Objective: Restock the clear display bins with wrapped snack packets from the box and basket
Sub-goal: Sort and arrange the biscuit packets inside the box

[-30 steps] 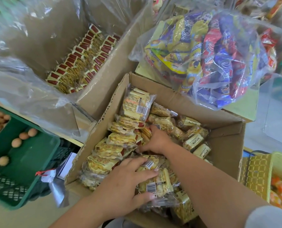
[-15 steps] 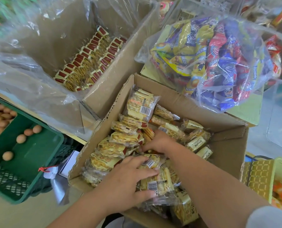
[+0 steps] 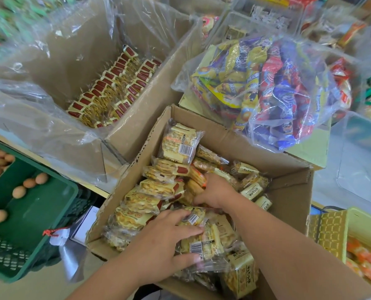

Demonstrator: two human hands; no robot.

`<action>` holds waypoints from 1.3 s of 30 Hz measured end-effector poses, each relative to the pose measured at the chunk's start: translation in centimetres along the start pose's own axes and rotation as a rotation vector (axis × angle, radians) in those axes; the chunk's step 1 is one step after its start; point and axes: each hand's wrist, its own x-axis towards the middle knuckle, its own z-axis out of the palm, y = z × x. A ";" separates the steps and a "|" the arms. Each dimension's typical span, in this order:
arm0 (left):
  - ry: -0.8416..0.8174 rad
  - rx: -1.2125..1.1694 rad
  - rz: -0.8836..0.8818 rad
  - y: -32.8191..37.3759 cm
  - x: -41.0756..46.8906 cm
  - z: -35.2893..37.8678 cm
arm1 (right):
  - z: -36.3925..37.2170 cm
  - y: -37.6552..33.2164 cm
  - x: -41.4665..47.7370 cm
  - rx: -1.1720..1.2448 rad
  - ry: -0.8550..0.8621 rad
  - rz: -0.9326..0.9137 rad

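Both hands still down in the box (image 3: 288, 191), gathering; nothing lifted out yet.
Little has shifted in the last second. The left hand (image 3: 165, 241) stays clamped on a bundle of yellow packets (image 3: 204, 241) at the near side, fingers spread on top, thumb underneath. The right hand (image 3: 215, 191) has dug slightly deeper mid-box, fingers curled round packets, tips hidden. All packets remain in the box. The clear bins (image 3: 267, 24) sit blurred at the far end of the counter. Judged: still the pick-up step, restocking not advanced.
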 end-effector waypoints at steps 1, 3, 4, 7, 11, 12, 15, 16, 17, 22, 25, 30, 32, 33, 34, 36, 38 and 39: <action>-0.007 0.004 -0.001 0.0 0.0 -0.1 | -0.6 0.4 -0.8 -0.039 0.025 -0.011; -0.019 0.006 0.000 0.2 0.2 -0.3 | -2.0 1.4 -2.6 -0.049 0.087 -0.030; -0.025 0.010 0.000 0.4 0.2 -0.4 | -2.6 1.8 -3.5 -0.036 0.121 -0.038; -0.047 0.056 -0.016 1.0 0.6 -0.8 | -4.7 2.7 -6.3 0.098 0.235 -0.058; -0.067 0.176 -0.034 2.4 1.7 -1.5 | -7.2 4.8 -10.8 0.419 0.390 -0.110; -0.058 0.202 -0.028 2.8 2.2 -1.9 | -7.6 5.5 -11.9 0.511 0.399 -0.105; 0.018 0.237 -0.035 4.0 4.8 -3.0 | -7.9 7.9 -14.7 0.715 0.400 -0.081; 0.041 0.266 -0.041 4.2 6.1 -3.4 | -7.8 8.6 -15.4 0.743 0.410 -0.074; 0.051 0.297 -0.041 4.3 7.7 -3.6 | -7.6 9.1 -16.0 0.761 0.421 -0.070; 0.085 0.389 -0.047 3.9 16.1 -3.7 | -7.3 10.8 -17.2 0.829 0.477 -0.057; 0.044 0.497 -0.053 3.6 19.5 -3.2 | -7.1 11.5 -17.2 0.918 0.507 -0.054; 0.011 0.500 -0.122 3.3 22.0 -2.0 | -7.1 11.9 -16.9 0.995 0.496 -0.064; 0.069 0.371 -0.169 2.9 22.4 -2.3 | -7.1 12.0 -16.8 1.005 0.500 -0.072; 0.090 0.334 -0.187 2.6 22.5 -2.5 | -7.1 12.0 -16.7 1.010 0.502 -0.077; 0.112 0.322 -0.195 2.4 22.7 -2.7 | -7.1 12.1 -16.6 1.015 0.503 -0.081; 0.149 0.363 -0.212 2.1 22.8 -3.0 | -7.1 12.3 -16.4 1.022 0.502 -0.084; 0.141 0.461 -0.226 2.2 22.7 -3.1 | -7.1 12.4 -16.2 1.015 0.500 -0.085; 0.140 0.488 -0.235 2.3 22.7 -3.0 | -7.1 12.5 -16.2 1.012 0.499 -0.084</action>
